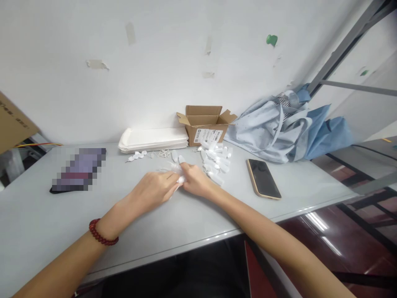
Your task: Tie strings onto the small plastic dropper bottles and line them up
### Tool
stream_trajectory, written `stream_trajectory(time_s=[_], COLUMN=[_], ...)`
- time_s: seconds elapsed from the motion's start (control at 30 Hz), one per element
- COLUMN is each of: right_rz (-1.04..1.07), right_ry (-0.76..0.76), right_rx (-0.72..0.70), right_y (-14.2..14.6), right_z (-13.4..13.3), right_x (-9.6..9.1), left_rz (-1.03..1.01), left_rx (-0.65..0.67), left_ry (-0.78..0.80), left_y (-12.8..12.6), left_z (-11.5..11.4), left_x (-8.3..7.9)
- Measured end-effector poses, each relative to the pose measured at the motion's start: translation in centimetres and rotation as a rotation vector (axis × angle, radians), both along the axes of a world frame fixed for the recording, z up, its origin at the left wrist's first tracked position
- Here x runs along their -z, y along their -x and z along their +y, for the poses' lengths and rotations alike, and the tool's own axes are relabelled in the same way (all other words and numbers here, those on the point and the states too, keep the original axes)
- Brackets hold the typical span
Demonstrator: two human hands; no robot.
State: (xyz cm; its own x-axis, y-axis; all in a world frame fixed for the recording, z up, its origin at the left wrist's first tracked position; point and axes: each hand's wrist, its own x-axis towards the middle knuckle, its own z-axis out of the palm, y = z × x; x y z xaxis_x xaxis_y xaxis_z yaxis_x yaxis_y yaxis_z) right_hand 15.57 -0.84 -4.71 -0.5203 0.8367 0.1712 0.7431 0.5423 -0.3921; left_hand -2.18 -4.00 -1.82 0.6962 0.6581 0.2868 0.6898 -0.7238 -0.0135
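Close together above the middle of the table, my left hand [156,188] and my right hand [196,181] meet with their fingers curled in. A small translucent plastic bottle with a white cap [181,179] shows between them, and my right hand is closed around it. The left fingers press against the same spot; what exactly they pinch is hidden. Just beyond the fingers lie a few more translucent bottles [174,155]. To the right is a pile of capped translucent bottles [215,159]. White caps [136,156] and thin whitish pieces [163,153] are scattered behind my left hand.
An open cardboard box [204,134] stands against the wall beside a stack of white sheets or bags [153,139]. A phone [264,179] lies at right, a pixelated dark-edged object [81,169] at left. Blue-grey cloth bags [273,124] fill the back right corner of the table [130,244].
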Motion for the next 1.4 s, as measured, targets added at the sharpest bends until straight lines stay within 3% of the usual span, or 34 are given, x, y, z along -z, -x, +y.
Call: stream_trajectory(time_s=[0.13, 0.27, 0.33, 0.47, 0.53, 0.6, 0.73, 0.83, 0.93, 1.1, 1.27, 1.4], right_rz=[-0.001, -0.018, -0.028, -0.033, -0.036, -0.032, -0.016, -0.022, -0.052, -0.08, -0.077, -0.078], right_ry=[0.01, -0.009, -0.014, -0.01, -0.003, 0.002, -0.001, -0.003, -0.013, 0.004, 0.007, 0.006], right_rx=[-0.012, -0.026, -0.022, 0.027, 0.047, 0.057, 0.064, 0.059, 0.059, 0.082, 0.086, 0.082], right_y=[0.1, 0.0, 0.0, 0.0, 0.0, 0.0, -0.2, -0.2, -0.1, 0.1, 0.1, 0.1], right_z=[0.0, 0.1, 0.1, 0.1, 0.1, 0.2, 0.5, 0.4, 0.2, -0.1, -0.1, -0.2], right_x=[0.2, 0.4, 0.5, 0.5, 0.4, 0.3, 0.3, 0.2, 0.1, -0.1, -0.2, -0.2], left_rz=[-0.05, -0.277, -0.433, -0.74, -0.81, -0.791, -0.586, -0.504, -0.578, -0.824, -0.866, -0.88], left_rx=[-0.03, -0.076, -0.12, -0.292, -0.349, -0.367, -0.28, -0.257, -0.274, -0.453, -0.385, -0.42], left_ry=[0.102, 0.378, 0.578, 1.148, 1.29, 1.162, 0.61, 0.532, 0.635, 1.166, 1.235, 1.36], left_y=[0.0, -0.3, -0.5, -1.0, -1.1, -1.1, -1.0, -1.0, -1.3, -1.5, -1.1, -1.1], left_z=[-0.2, -0.1, 0.0, 0.2, 0.3, 0.2, 0.1, 0.0, 0.1, 0.3, 0.2, 0.2], left_x=[0.0, 0.1, 0.3, 0.8, 0.9, 0.7, -0.1, -0.3, 0.1, 0.7, 0.3, 0.1])
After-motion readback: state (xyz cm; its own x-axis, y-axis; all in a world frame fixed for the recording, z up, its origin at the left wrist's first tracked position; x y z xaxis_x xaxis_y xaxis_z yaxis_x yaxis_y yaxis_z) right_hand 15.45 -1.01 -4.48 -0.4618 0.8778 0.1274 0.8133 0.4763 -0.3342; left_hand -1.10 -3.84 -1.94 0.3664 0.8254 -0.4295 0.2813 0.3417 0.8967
